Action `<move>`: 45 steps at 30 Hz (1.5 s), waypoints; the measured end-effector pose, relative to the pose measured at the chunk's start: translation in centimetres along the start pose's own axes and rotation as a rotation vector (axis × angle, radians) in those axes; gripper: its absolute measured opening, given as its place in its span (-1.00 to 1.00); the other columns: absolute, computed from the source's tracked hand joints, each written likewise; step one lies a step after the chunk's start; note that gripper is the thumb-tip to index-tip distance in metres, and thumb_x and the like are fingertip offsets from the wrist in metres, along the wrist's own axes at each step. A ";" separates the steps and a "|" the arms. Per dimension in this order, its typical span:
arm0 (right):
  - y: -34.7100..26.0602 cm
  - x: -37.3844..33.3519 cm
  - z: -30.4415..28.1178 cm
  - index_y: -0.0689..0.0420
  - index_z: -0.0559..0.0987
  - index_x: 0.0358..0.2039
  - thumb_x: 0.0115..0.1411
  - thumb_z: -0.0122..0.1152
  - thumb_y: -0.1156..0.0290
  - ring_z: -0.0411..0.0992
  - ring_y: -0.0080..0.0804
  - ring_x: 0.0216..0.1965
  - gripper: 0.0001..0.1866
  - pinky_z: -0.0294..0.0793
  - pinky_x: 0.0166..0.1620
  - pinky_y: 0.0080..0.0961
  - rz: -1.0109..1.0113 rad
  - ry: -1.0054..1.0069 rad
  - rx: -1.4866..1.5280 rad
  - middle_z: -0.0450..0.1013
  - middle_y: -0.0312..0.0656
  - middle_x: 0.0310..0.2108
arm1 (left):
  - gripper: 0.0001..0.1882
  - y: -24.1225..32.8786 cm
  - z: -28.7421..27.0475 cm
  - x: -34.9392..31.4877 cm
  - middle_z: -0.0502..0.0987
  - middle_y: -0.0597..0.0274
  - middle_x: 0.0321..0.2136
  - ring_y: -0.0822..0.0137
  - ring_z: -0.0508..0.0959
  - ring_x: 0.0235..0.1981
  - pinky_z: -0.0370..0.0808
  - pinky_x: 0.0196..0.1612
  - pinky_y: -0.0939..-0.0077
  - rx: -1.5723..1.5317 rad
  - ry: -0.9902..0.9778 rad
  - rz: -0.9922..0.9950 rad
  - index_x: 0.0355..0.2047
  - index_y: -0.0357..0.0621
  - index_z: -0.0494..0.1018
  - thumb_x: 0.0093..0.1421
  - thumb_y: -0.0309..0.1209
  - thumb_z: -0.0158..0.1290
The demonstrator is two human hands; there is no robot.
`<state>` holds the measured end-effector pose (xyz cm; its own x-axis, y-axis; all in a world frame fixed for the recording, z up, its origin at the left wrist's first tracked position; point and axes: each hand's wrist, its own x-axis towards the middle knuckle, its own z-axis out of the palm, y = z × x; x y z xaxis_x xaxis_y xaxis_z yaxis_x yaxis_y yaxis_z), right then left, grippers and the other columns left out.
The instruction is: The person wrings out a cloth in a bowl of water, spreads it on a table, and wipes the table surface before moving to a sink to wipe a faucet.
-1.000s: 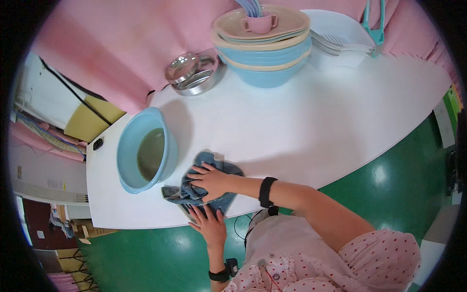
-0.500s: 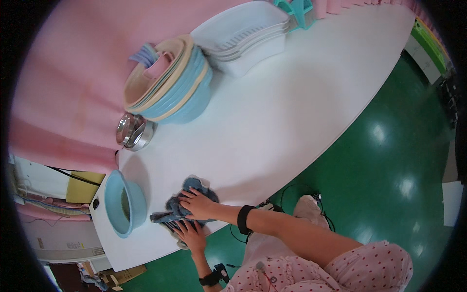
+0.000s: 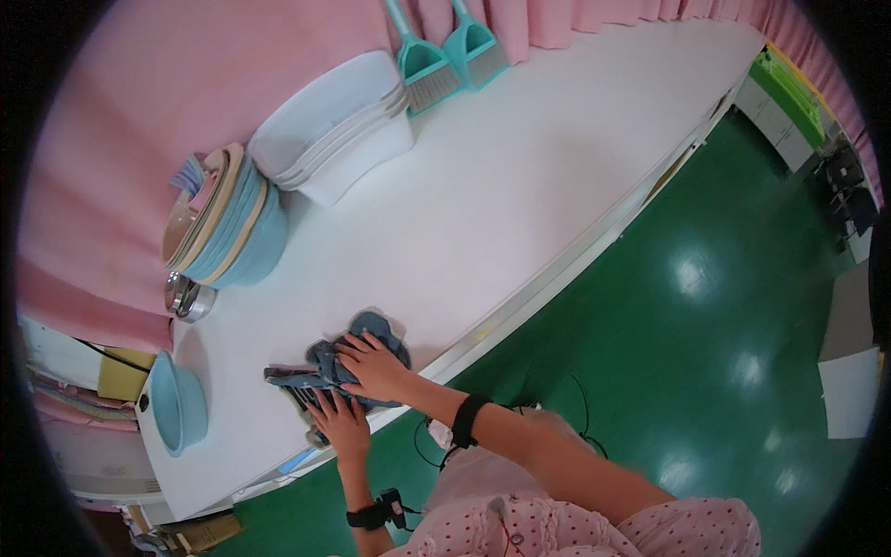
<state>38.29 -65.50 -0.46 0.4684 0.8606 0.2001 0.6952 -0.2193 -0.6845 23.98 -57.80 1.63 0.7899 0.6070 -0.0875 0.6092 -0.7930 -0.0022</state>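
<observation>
Two hands (image 3: 376, 369) (image 3: 343, 429) on one blue cloth (image 3: 324, 364); two black wristbands (image 3: 468, 420) (image 3: 369, 516); one table (image 3: 483, 223).

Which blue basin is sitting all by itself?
The blue basin at the left end of the table; the other blue basins are stacked together.

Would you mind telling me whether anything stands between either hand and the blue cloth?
Nothing visible does: the left hand and the right hand both touch the blue cloth directly, on the white table.
</observation>
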 end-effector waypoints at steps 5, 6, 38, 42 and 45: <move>3.7 -1.8 -3.8 0.22 0.36 0.01 0.11 -0.01 -0.01 -0.02 -0.16 0.25 -0.39 -0.19 0.26 -0.13 0.051 0.010 -0.039 0.19 -0.13 0.15 | -0.51 4.4 1.3 1.2 0.02 -0.21 0.20 -0.46 -0.02 0.15 0.06 0.07 -0.26 0.001 0.051 0.056 0.04 -0.28 0.28 0.21 -0.17 -0.17; 4.3 -1.8 -4.3 0.22 0.34 0.03 0.12 -0.04 -0.03 -0.04 -0.19 0.26 -0.37 -0.19 0.27 -0.15 0.067 -0.039 -0.068 0.16 -0.14 0.16 | -0.52 5.2 1.3 1.6 0.01 -0.20 0.20 -0.45 -0.01 0.15 0.08 0.07 -0.24 0.017 0.036 0.036 0.03 -0.28 0.28 0.20 -0.19 -0.15; 17.8 6.7 -13.6 0.03 0.11 0.23 0.28 -0.34 0.06 -0.26 -0.32 0.32 -0.44 -0.25 0.28 -0.27 -0.049 -0.472 -0.368 -0.18 -0.33 0.31 | -0.46 10.3 5.0 4.5 -0.13 0.06 0.28 -0.35 -0.10 0.21 0.01 0.12 -0.23 -0.021 -0.100 -0.435 0.14 -0.07 0.21 0.25 -0.06 -0.27; 23.2 5.0 -17.7 0.03 0.13 0.22 0.27 -0.33 0.03 -0.23 -0.33 0.32 -0.43 -0.21 0.27 -0.28 0.023 -0.383 -0.377 -0.14 -0.33 0.31 | -0.48 17.8 4.7 7.6 -0.10 0.02 0.26 -0.39 -0.09 0.20 0.01 0.11 -0.24 -0.069 -0.026 -0.414 0.13 -0.06 0.22 0.22 -0.10 -0.23; 27.1 3.0 -21.5 0.04 0.14 0.21 0.27 -0.32 0.02 -0.21 -0.32 0.31 -0.43 -0.17 0.26 -0.27 0.074 -0.354 -0.430 -0.12 -0.32 0.30 | -0.50 23.3 5.0 8.5 -0.07 0.03 0.26 -0.37 -0.09 0.20 -0.01 0.12 -0.23 -0.066 0.018 -0.380 0.11 -0.06 0.26 0.21 -0.13 -0.19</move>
<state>70.26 -78.76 -3.34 0.3637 0.9215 -0.1359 0.8620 -0.3883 -0.3257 44.50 -71.41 -4.14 0.5078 0.8582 -0.0755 0.8614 -0.5068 0.0327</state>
